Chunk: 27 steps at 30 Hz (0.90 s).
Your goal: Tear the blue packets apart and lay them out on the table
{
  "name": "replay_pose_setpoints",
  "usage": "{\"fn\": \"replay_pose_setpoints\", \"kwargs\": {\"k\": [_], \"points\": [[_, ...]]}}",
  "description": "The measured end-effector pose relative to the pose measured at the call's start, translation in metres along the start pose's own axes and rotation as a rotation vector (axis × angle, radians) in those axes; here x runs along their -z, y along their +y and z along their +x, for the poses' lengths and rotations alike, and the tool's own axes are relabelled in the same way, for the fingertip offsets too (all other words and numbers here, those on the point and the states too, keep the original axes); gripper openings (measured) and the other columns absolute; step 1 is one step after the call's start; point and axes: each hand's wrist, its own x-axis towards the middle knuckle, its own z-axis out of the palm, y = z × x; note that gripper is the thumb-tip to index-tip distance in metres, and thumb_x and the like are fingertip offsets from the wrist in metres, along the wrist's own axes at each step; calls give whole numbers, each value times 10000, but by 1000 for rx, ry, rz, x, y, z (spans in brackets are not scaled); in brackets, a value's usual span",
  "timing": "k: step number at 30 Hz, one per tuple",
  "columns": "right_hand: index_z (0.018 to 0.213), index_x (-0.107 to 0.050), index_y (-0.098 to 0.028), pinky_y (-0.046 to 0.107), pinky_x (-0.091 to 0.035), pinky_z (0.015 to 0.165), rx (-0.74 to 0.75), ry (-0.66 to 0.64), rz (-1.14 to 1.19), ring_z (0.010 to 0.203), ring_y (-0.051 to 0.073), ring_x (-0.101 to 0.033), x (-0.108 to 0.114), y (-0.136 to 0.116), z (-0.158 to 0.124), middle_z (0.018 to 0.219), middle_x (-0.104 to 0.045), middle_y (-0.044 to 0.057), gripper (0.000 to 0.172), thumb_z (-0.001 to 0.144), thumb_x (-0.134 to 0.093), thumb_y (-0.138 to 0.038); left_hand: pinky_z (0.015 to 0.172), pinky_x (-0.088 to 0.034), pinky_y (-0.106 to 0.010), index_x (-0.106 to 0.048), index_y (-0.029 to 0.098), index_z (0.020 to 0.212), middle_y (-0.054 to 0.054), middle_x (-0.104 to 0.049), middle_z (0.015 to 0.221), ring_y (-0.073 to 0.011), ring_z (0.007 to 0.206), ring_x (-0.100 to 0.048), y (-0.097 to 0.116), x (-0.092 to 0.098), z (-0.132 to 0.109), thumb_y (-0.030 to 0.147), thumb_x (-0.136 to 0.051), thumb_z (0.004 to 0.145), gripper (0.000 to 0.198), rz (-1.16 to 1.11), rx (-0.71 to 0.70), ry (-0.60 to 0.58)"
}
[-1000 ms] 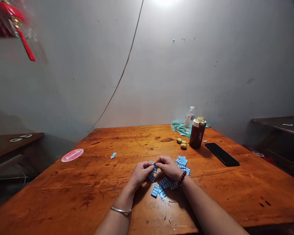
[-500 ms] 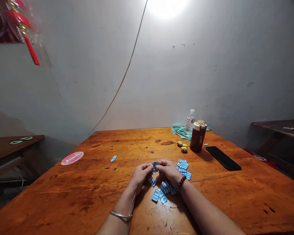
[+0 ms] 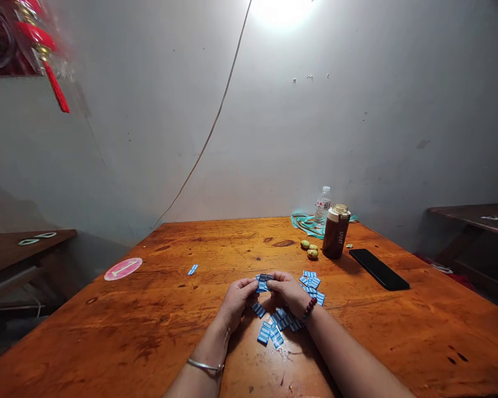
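Note:
My left hand (image 3: 235,303) and my right hand (image 3: 286,291) meet above the middle of the wooden table, and their fingertips pinch a small blue-and-white striped packet (image 3: 263,283) from both sides. A dark strip lies along the packet's top edge; what it is, I cannot tell. A loose pile of similar striped packets (image 3: 275,325) lies under and just in front of my hands. Another group (image 3: 311,282) sits beyond my right hand. One lone packet (image 3: 193,269) lies further off to the left.
The orange-brown wooden table (image 3: 108,331) holds a pink round sticker (image 3: 123,269), a black phone (image 3: 379,269), a brown SPORT bottle (image 3: 336,232), a water bottle (image 3: 322,205), small green fruits (image 3: 309,249) and a teal cord (image 3: 305,224). A wall stands behind.
The striped packet now sits higher between my fingertips, with the dark strip along its top. My hands stay together, and the whole view has tilted slightly upward.

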Motion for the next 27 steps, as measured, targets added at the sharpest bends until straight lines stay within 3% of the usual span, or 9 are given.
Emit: {"fn": "replay_pose_setpoints", "kwargs": {"k": [7,15,27], "points": [[684,-538,-127,157,-291,435,-109,-44,146,423,21,-385,3,1,0,537,-481,-56,165,580,-639,-207,485,-313,-177,-635,125,725,1,-559,606,-56,494,-430,1,-2,-2,355,-657,613,257,-5,25,8],[661,-534,-129,164,-257,410,-107,-62,102,392,30,-371,3,2,-1,481,-457,-60,125,594,-613,-201,457,-289,-175,-614,113,682,5,-534,565,-56,471,-404,2,-3,-3,396,-640,623,291,4,26,15],[693,-575,-113,164,-271,434,-121,-142,188,438,32,-400,10,2,-1,551,-501,-34,151,580,-637,-191,448,-287,-187,-596,107,645,14,-504,533,-56,455,-391,3,-3,-3,309,-643,613,211,-102,56,-41]]}}
